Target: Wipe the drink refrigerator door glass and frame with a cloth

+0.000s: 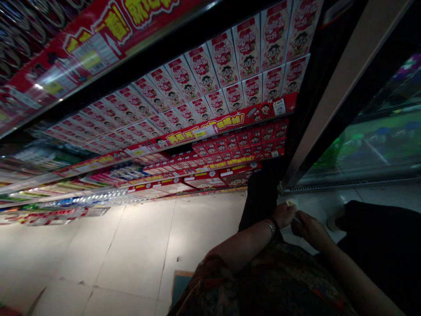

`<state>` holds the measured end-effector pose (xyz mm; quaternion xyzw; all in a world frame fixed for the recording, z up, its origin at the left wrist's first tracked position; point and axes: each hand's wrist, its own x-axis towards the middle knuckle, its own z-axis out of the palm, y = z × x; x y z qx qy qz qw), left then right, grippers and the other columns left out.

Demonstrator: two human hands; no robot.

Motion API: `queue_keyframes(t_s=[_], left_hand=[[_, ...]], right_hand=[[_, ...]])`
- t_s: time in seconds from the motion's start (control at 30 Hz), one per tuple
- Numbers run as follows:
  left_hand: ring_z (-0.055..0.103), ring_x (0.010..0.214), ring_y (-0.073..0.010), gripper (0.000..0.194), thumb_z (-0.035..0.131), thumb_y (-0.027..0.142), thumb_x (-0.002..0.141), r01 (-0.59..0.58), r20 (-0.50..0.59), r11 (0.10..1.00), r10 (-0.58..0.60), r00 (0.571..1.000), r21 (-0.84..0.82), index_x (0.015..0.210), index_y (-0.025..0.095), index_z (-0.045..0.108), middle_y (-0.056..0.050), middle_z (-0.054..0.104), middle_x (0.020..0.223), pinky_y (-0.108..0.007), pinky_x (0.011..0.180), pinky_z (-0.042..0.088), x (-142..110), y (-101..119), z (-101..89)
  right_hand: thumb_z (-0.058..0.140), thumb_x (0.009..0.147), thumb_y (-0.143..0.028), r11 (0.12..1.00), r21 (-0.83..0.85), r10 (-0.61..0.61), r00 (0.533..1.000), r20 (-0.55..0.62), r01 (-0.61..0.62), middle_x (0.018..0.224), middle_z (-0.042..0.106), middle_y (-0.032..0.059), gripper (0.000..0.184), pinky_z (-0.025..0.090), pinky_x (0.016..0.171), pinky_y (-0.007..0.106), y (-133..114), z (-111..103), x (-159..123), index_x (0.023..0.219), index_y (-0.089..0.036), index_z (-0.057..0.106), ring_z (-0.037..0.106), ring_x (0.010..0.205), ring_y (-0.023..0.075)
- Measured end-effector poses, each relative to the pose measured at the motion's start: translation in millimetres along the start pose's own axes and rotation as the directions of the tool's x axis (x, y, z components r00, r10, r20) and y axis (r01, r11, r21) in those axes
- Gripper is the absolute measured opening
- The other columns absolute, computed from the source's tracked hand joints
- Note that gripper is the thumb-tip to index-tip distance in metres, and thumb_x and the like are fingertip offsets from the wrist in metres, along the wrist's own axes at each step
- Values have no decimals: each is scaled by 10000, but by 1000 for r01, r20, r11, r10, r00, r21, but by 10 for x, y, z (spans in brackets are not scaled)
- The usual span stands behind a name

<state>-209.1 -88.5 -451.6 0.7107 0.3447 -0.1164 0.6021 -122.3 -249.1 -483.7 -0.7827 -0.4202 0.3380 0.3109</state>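
Observation:
Low in the head view, my left hand [284,215], with a bracelet at the wrist, has its fingers closed. A small pale thing [290,203] pokes out at its fingertips; it is too dark and small to name. Close against it is my right hand [307,227], its fingers curled in toward the same spot. Whatever lies between the two hands is mostly hidden. Both hands are in front of my body, beside the end of the shelves.
Shelves of red-and-white drink cartons [223,59] rise ahead and to the left, with red boxes [237,175] at the bottom. A glass-fronted cooler [371,140] stands at right behind a frame post [342,83]. Pale floor tiles [138,245] spread at lower left. Dark clothing [384,245] shows at right.

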Motion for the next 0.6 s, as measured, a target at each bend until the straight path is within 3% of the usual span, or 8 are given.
queue_keyframes(t_s=[0.17,0.27,0.37,0.5,0.6], left_hand=[[688,1114,-265,458,394,502,1077,-10,-105,999,14,994,39,1062,156,695,-132,732,1095,-385,1109,545,-97,145,-21],[704,1095,-255,411,470,493,1067,-23,-145,999,27,989,29,1085,154,701,-126,746,1100,-359,1062,571,-184,248,-77],[703,1006,-209,328,523,440,1059,-65,-167,998,64,984,0,1105,162,691,-82,746,1048,-298,953,595,-270,377,-171],[686,943,-172,318,476,408,1092,-150,-211,988,139,968,-34,1069,170,685,-44,726,969,-276,894,602,-344,706,-293],[697,961,-168,346,479,444,1125,-299,-293,953,275,916,-41,1071,177,694,-36,736,981,-292,909,624,-388,1179,-381]], right_hand=[[449,1045,-534,995,-89,-54,992,-118,44,927,728,80,312,458,714,341,52,-49,-2,1031,-241,557,712,801,257],[407,1066,-469,972,-236,-65,982,-175,22,1135,759,124,360,467,700,358,72,-161,-33,1201,-214,623,741,872,281],[371,1101,-414,891,-451,-40,983,-177,-45,1296,745,116,426,419,631,366,-27,-395,-75,1361,-233,655,740,821,278],[450,1127,-424,751,-643,-38,962,-272,-152,1273,743,105,377,292,561,351,-519,-921,-55,1332,-259,719,633,670,210],[515,1135,-424,683,-696,-183,872,-455,-220,1243,754,76,320,216,570,346,-1142,-1450,43,1304,-260,732,547,651,180]])
